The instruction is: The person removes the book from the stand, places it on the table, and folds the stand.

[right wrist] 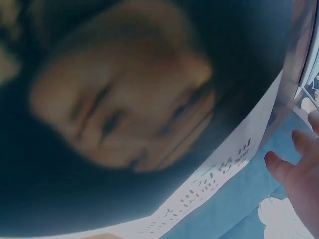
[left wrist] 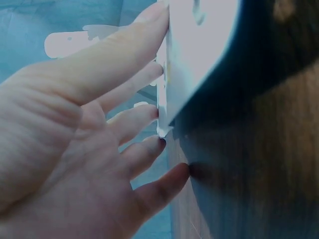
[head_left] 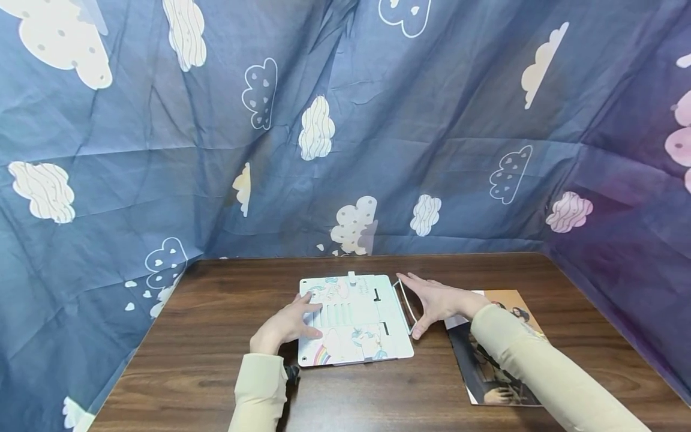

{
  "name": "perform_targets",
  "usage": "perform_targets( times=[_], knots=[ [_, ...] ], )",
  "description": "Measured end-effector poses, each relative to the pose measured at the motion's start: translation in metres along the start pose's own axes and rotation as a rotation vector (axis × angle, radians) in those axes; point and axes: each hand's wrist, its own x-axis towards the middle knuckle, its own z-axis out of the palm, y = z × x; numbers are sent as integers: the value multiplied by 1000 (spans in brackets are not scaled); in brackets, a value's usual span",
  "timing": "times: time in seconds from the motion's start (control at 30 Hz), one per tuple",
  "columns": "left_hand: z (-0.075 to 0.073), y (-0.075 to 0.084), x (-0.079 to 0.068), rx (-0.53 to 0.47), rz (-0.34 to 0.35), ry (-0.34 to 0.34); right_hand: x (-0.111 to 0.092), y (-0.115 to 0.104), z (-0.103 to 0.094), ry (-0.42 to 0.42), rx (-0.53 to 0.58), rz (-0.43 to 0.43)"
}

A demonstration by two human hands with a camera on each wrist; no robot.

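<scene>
A white folding book stand [head_left: 345,318] with unicorn and rainbow prints lies flat on the table. My left hand [head_left: 288,326] is at its left side, fingers spread over the panel. In the left wrist view, the thumb and several fingertips meet the edge of the white panel [left wrist: 192,55]. A thin white wire support [head_left: 406,303] sticks out from the stand's right side. My right hand [head_left: 434,300] spans this wire, with the thumb at its lower corner and the fingertips at its upper corner. The right wrist view shows only some fingertips [right wrist: 281,167], spread apart.
Beneath my right forearm lies a book or magazine [head_left: 477,372] with printed photos, right of the stand. Its printed face fills much of the right wrist view. The wooden table [head_left: 210,372] ends at a blue cloud-patterned curtain [head_left: 291,198] behind and at both sides.
</scene>
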Motion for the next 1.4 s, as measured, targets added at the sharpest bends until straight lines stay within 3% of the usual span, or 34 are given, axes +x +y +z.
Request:
perform_targets(
  times=[0.57,0.87,1.13,1.4],
  knots=[
    [5,-1,-1,-32,20,-11,11,-23,-3,-47,-21,57],
    [3,-3,-3,-40,23,-5,21,-29,1,-48,-6,3],
    [11,-2,-3,-71,65,-26,23,-35,10,-83,-37,27],
    [4,-2,-5,-32,34,5,33,-43,9,-80,-83,33]
  ],
)
